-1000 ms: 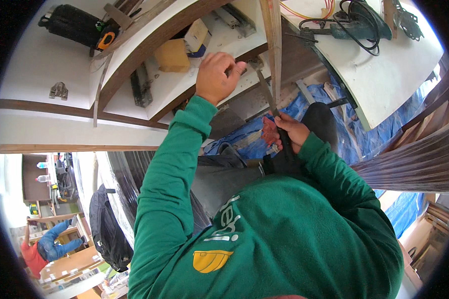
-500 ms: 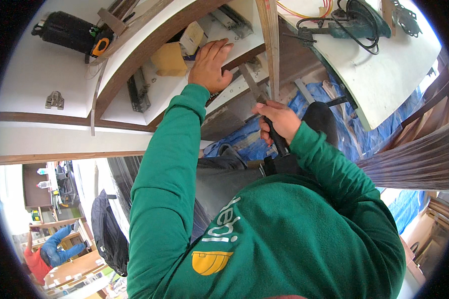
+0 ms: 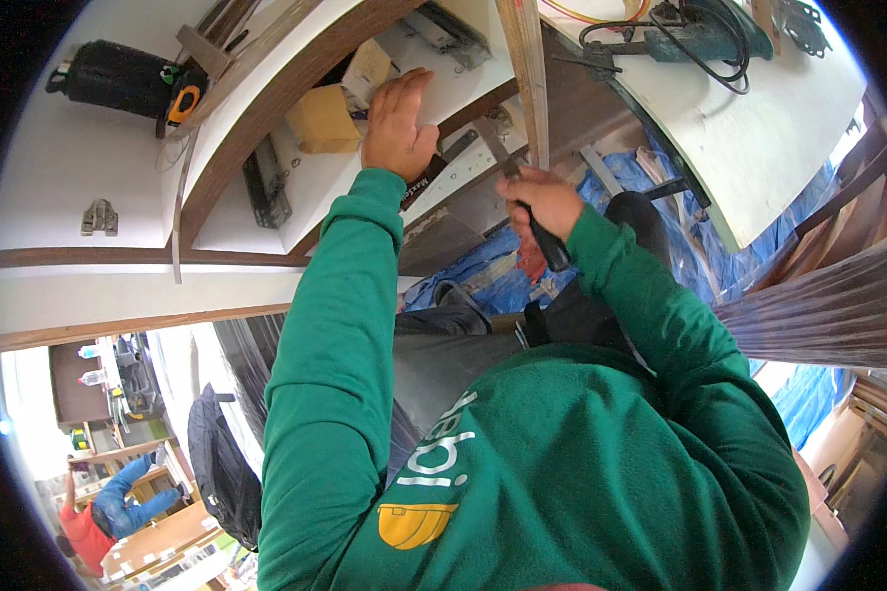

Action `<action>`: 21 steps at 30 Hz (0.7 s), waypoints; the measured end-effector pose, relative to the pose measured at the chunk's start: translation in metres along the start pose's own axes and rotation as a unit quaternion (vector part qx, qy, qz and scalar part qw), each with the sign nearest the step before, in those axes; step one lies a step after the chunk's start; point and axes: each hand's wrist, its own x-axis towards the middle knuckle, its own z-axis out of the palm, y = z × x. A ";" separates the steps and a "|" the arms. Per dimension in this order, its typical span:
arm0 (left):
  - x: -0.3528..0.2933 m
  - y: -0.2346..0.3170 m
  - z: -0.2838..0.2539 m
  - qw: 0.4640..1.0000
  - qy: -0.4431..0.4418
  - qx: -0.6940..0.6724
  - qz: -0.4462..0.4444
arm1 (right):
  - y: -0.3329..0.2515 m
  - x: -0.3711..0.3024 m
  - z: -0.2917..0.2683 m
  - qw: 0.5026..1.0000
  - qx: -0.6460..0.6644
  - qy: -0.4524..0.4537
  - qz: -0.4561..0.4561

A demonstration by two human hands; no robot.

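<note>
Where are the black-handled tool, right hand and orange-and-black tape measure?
Black-handled tool (image 3: 546,243): head view, lower handle.
Right hand (image 3: 550,202): head view, back of hand.
Orange-and-black tape measure (image 3: 183,103): head view, orange face.

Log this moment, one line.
left hand: open, beside tan box; right hand: gripping black-handled tool; corded power tool: on white panel

and here i have the right hand (image 3: 542,204) closed round a black-handled tool (image 3: 550,246), its flat blade (image 3: 495,144) aimed toward the cabinet (image 3: 333,179), just left of a wooden post (image 3: 526,79); the left hand (image 3: 398,130) lies fingers extended over the cabinet edge, beside a tan box (image 3: 321,122).
</note>
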 end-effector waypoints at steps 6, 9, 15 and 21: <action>0.000 0.000 -0.001 0.999 0.032 -0.024 0.008 | 0.004 -0.002 0.017 0.998 0.001 -0.064 -0.025; 0.000 0.001 -0.003 0.999 0.042 -0.033 -0.004 | -0.010 0.038 0.020 0.999 0.013 -0.023 -0.026; 0.000 -0.002 -0.001 0.999 0.040 -0.023 -0.008 | 0.014 0.018 0.022 0.998 0.054 -0.038 -0.019; -0.002 -0.003 0.001 1.000 0.030 -0.004 0.001 | -0.011 0.043 0.007 0.999 -0.009 -0.015 -0.030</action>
